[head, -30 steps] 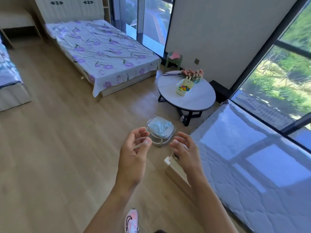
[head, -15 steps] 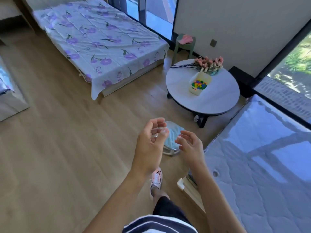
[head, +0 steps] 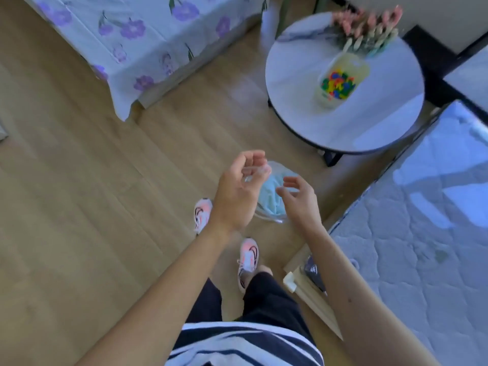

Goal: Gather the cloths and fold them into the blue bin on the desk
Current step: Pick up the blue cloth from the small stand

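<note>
Looking steeper down than 0.5 s ago: both pink-and-white shoes are in frame, left shoe point(head: 202, 213) and right shoe point(head: 248, 256), where only one showed before. Striped shirt point(head: 237, 344) fills more of the bottom edge

Light blue cloth point(head: 272, 200) sits bunched inside a clear container point(head: 273, 220) on the wooden floor point(head: 92, 207), just ahead of the shoes. Container now lies between the two hands in view and both cover its edges; 1 s ago it was further ahead, clear of them

Left hand point(head: 239, 192): raised, fingers point(head: 253, 158) curled toward the thumb, same pose as earlier. Blur there, can't tell if anything is pinched

Right hand point(head: 299, 200): fingers spread and relaxed, holding nothing, over the cloth's right side. Contact with the container not readable

Round white table point(head: 369, 128) has come closer, upper right, carrying a tub of coloured pieces point(head: 353, 63) and pink flowers point(head: 367, 30), both blurred

Floral bedsheet point(head: 148, 35) is cut to a corner at top left; more of the bed showed before

Quilted mattress point(head: 422, 247) runs along the right, its wooden frame corner point(head: 306, 283) beside the right forearm
</note>
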### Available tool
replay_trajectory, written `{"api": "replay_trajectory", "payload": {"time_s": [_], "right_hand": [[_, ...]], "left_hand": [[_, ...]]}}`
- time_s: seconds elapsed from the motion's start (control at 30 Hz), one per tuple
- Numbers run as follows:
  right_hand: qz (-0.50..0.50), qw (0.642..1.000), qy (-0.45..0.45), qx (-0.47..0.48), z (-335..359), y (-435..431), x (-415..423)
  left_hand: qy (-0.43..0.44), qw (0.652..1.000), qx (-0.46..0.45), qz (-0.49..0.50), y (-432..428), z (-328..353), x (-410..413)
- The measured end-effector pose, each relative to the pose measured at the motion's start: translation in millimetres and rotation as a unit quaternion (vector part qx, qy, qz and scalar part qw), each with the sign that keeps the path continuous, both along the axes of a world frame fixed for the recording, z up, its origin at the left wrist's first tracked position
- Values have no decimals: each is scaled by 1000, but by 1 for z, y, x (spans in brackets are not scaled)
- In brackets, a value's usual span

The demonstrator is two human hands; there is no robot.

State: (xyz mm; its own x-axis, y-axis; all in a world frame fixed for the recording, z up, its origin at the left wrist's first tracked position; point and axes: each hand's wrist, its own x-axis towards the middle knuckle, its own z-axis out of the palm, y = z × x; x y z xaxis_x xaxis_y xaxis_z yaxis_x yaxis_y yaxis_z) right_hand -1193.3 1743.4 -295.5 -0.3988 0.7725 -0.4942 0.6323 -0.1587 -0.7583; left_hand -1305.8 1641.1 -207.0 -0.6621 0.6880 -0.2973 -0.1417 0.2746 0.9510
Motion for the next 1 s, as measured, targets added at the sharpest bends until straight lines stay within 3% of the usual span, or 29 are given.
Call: {"api": "replay_trajectory", "payload": {"time_s": [0.37, 0.67, 0.87, 1.0], "right_hand": [[76, 978, -187, -57, -240, 61, -52], [95, 950, -273, -120, -418, 88, -73], [164, 916, -347, -114, -494, 93, -75], [196, 902, -372, -103, -510, 92, -80]], "left_hand": [[-51, 993, -79, -65, 68, -192, -75], [-63, 986, -98, -122, 106, -324, -113], [-71, 981, -122, -129, 104, -375, -133], [-79, 978, -144, -130, 94, -388, -146]]}}
